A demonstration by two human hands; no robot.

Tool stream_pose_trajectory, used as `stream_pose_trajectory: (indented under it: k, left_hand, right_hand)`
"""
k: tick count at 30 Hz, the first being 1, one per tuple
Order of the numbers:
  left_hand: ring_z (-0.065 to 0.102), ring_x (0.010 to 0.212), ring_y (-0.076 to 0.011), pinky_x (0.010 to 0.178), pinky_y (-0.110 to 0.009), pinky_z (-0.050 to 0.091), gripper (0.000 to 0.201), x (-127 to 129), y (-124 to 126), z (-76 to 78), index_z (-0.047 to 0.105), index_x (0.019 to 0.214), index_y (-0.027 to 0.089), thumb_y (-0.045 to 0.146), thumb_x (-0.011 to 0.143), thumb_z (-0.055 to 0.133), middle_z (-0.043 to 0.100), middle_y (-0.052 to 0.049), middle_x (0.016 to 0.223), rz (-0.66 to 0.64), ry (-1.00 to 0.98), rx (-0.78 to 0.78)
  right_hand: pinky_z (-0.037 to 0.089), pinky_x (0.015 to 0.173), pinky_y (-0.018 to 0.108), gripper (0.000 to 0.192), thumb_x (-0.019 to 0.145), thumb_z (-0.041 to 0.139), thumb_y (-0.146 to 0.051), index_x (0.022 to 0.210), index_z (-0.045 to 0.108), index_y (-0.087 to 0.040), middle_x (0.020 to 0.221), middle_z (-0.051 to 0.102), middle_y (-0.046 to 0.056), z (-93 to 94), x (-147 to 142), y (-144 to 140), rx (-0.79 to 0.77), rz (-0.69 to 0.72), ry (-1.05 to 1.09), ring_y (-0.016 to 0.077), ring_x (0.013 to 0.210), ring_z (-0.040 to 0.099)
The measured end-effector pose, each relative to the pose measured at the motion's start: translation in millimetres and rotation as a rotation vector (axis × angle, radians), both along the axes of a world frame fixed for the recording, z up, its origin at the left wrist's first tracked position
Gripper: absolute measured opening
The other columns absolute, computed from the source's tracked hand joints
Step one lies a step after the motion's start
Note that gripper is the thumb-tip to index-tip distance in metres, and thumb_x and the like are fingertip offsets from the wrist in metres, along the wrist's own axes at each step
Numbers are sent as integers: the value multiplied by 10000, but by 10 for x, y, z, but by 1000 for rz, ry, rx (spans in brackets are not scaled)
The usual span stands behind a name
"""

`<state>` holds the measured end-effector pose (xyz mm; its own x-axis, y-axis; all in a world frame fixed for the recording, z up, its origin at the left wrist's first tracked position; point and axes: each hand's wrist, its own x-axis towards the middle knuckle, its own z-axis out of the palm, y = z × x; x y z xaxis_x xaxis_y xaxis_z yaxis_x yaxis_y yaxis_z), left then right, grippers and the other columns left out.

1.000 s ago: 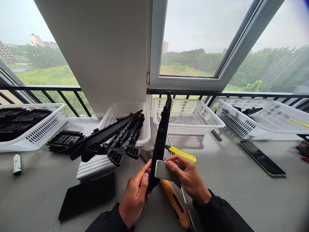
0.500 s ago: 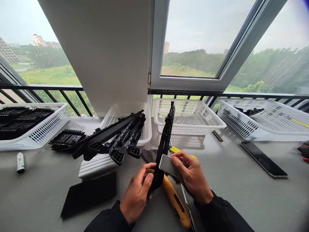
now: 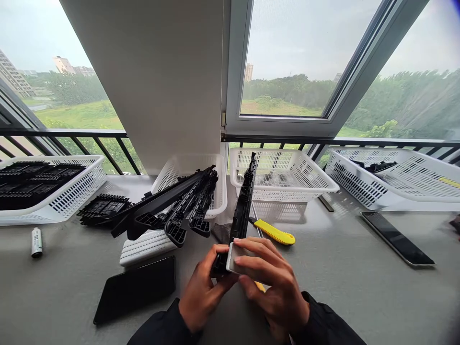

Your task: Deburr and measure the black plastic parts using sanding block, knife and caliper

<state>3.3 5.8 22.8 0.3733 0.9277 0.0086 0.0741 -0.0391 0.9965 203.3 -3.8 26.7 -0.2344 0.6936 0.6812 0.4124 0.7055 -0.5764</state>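
Note:
My left hand [image 3: 206,292] is closed around the near end of a long black plastic part [image 3: 241,215], which points away from me and tilts up toward a basket. My right hand [image 3: 275,282] grips a flat grey block with a pale rim [image 3: 232,258], pressed against or right beside the near end of that part; contact is hard to tell. Under my right hand a yellow-orange handle [image 3: 259,286] is mostly hidden. A yellow utility knife [image 3: 275,232] lies just beyond it, and a dark cloth [image 3: 222,233] sits behind the black part.
White baskets stand along the window: one with black grids [image 3: 53,218], one [image 3: 219,206] under several long black parts [image 3: 158,206], a third [image 3: 287,195], and one at right [image 3: 359,184]. Phones [image 3: 136,290] [image 3: 397,238], a white ridged block [image 3: 143,249] and a small bottle [image 3: 36,243] lie about.
The black part has rolled in my left hand, showing its ribbed side. My right hand has turned over the grey block and moved it nearer me, uncovering the utility knife.

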Motion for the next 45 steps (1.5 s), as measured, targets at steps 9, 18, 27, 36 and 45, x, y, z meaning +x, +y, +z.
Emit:
stream_pose_trajectory:
  k: [9,18,27,36,45]
  left_hand:
    - [586,771,-188,732,-295,438,225,-39,35,-68,607,1068,235,365,927,726,640,29,860,-73,137,126]
    - [496,570,-144,591,-264,394,154,-34,7,-110,518,1145,245,342,1032,555,520,94,696,-177,160,136]
    - [593,714,-180,662,-276,420,138,-19,-40,-156,525,1139,255,287,1015,577,666,23,870,-191,272,291]
    - [602,850,-193,767,-287,461,194,-72,14,-227,538,1212,269,291,1028,595,658,-6,1022,-146,174,282]
    - [533,772,-185,748,-320,450,313,-93,-8,-229,457,1295,274,496,1079,504,555,20,905,-169,106,195]
  right_hand:
    - [578,930,451,359,810,667,-13,1064,712,-262,1309,760,61,36,88,59,30,-27,-63,272,1082,664]
    - [582,929,449,343,838,681,-23,1090,719,-254,1313,759,66,56,81,72,44,-55,-45,268,1083,653]
    - [573,969,452,327,847,674,-28,1091,719,-241,1319,749,74,29,50,44,38,-76,-35,272,1123,641]
    - [570,937,476,370,807,665,5,1077,713,-244,1308,749,76,45,55,10,81,-92,-54,278,1096,643]
    - [586,888,475,349,812,669,-6,1064,719,-242,1311,759,82,96,63,-16,152,-103,-98,282,1065,657]
